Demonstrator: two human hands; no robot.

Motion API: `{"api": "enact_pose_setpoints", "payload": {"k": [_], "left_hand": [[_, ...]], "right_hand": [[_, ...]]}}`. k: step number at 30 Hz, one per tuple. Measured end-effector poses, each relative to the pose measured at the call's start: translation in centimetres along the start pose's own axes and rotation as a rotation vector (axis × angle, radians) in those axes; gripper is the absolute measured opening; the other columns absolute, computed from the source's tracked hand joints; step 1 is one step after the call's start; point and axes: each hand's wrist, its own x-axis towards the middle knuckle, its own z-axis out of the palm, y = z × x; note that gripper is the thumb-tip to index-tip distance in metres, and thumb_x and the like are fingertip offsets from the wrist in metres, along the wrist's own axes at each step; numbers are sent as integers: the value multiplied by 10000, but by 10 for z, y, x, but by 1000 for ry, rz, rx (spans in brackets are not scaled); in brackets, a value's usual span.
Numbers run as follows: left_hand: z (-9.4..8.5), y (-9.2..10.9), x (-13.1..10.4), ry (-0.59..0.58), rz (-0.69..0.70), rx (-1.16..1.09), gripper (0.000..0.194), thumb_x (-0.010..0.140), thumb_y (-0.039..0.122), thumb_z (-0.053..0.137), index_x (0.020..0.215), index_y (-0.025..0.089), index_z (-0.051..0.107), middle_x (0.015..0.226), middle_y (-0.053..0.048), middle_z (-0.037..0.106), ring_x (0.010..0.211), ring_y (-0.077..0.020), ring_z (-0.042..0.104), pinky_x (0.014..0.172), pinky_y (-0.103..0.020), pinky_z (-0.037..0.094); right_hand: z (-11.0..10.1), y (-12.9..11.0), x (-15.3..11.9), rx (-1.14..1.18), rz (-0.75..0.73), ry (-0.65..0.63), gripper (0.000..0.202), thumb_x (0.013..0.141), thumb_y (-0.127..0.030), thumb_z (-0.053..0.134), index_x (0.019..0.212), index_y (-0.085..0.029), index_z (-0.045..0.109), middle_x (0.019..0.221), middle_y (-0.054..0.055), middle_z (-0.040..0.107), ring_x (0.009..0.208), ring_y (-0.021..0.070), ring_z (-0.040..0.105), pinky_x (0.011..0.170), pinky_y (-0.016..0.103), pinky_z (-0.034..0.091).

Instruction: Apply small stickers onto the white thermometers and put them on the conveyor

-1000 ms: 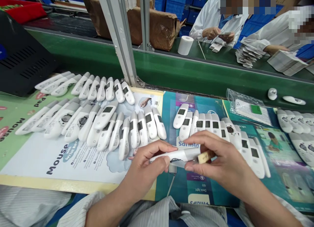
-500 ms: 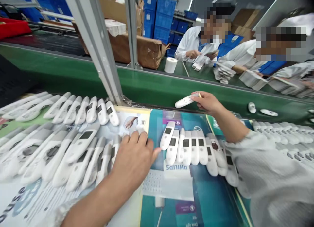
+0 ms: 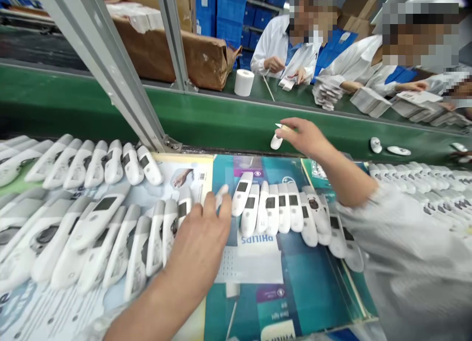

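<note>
Two bare hands, well apart. Left hand (image 3: 201, 235) is palm-down, fingers curled at one small white rounded tip (image 3: 221, 192); can't tell if it's gripped. Right hand (image 3: 304, 134) reaches far, over the flat green conveyor belt (image 3: 221, 117), fingers at one white plastic elongated handheld unit (image 3: 276, 141). Only the unit's lower end shows clearly; can't tell if it's pinched or loose. It sits under the right fingertips, far and right of the left hand.

Two more white units (image 3: 398, 151) on the belt, further right, well apart from the right hand.

Between the hands on the teal printed mat (image 3: 306, 282): overlapping middle row (image 3: 283, 208) of white-and-grey units with dark screens, about eleven. Flat white sheet with small marks (image 3: 258, 267), one, just near of that row.

Far-left row (image 3: 113, 162): about nine, cut by the frame edge. Near-left row (image 3: 99, 215): overlapped, no firm count. Right-side rows (image 3: 398, 177): two, units too blurred to count.

Far: two grey metal posts (image 3: 106, 66), one white paper roll (image 3: 244, 83), at least three co-workers (image 3: 267, 41).
</note>
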Motion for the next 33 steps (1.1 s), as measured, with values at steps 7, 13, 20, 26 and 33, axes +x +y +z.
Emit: {"api": "enact_pose_setpoints", "payload": {"k": [7,13,20,26,33], "left_hand": [[10,0,-6,-37,55,-98,579,867,-89,328,1427,-56,472,1050,-233,703,920,-341,666,831,-462,555],[11,13,5,95,42,-144,545,949,98,437,1481,-11,399,1063,-242,660,867,-341,676,738,-440,574],[-2,-8,-23,106,-183,-821,581,945,161,389,1523,119,352,1380,-195,572,1234,-352,574,980,-491,519],[19,-1,-70,-141,-343,-1641,472,969,338,429,1409,168,458,1106,-91,662,1008,-248,674,859,-370,594],[36,6,-76,-188,-444,-1910,416,995,289,453,1407,228,451,1332,-76,566,1212,-235,616,1024,-384,549]], "right_hand": [[3,-11,-203,298,-308,-170,226,991,-299,586,1158,-280,737,993,57,703,921,190,666,758,313,556],[40,-2,-247,330,-160,-108,210,995,-315,561,1108,-237,720,901,49,679,710,153,630,611,268,534],[52,-9,-258,269,-161,-254,177,988,-250,545,1007,-233,720,921,46,666,737,156,668,623,273,531],[73,-16,-251,101,-172,-247,151,959,-210,578,962,-218,729,882,23,665,687,154,665,561,264,493],[83,-26,-243,33,-179,-220,144,939,-207,592,907,-218,732,871,22,672,700,159,674,554,257,474]]}}
